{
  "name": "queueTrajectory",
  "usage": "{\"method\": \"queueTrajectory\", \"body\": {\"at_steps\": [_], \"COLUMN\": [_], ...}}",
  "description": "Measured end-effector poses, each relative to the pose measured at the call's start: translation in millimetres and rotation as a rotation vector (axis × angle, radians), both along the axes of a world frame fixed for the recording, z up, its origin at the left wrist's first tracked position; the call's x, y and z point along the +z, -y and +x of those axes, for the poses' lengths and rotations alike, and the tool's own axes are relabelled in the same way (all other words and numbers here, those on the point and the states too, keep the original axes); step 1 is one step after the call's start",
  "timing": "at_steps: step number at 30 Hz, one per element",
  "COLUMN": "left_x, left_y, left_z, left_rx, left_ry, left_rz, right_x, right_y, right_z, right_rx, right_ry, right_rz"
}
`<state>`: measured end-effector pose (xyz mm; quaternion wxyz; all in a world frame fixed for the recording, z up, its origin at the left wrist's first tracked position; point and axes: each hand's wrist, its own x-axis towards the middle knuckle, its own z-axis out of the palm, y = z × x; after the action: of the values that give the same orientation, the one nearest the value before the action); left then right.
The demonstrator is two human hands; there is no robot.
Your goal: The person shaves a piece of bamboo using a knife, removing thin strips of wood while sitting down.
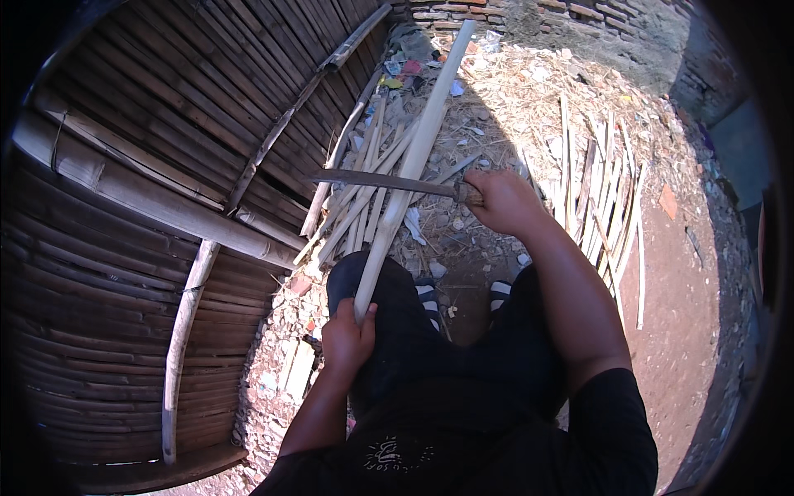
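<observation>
My left hand [346, 337] is closed round the near end of a long pale bamboo strip [424, 132], beside my left thigh. The strip slants up and away from me, its far end toward the brick wall. My right hand [502, 201] grips the wooden handle of a machete [385, 180]. The blade points left and crosses over the strip around its middle; whether it touches the strip, I cannot tell. Beneath and left of the blade lies a loose pile of thin bamboo sticks [357, 217].
A slatted bamboo wall [157, 74] with a pole frame rises close on the left. More split sticks [608, 190] lie on the ground at right. Shavings and litter cover the ground toward the brick wall [579, 18]. My sandalled feet [429, 302] are between the piles.
</observation>
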<state>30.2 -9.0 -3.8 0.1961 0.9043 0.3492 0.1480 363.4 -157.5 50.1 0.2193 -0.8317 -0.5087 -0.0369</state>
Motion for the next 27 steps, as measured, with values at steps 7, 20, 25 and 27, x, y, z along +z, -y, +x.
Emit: {"method": "queueTrajectory", "body": {"at_steps": [7, 20, 25, 27], "left_x": [13, 16, 15, 15], "left_y": [0, -21, -19, -18], "left_z": [4, -1, -1, -2], "left_rx": [-0.005, -0.08, -0.083, -0.073], "left_ry": [-0.064, -0.111, -0.073, -0.076], "left_rz": [-0.031, -0.164, -0.135, -0.122], "right_x": [4, -18, -13, -15], "right_y": [1, -8, -21, -30], "right_z": [-12, 19, -19, -30], "right_rx": [0.073, -0.049, 0.191, 0.343], "right_ry": [-0.041, -0.1, -0.038, 0.047], "right_rz": [-0.117, -0.01, -0.222, -0.252]}}
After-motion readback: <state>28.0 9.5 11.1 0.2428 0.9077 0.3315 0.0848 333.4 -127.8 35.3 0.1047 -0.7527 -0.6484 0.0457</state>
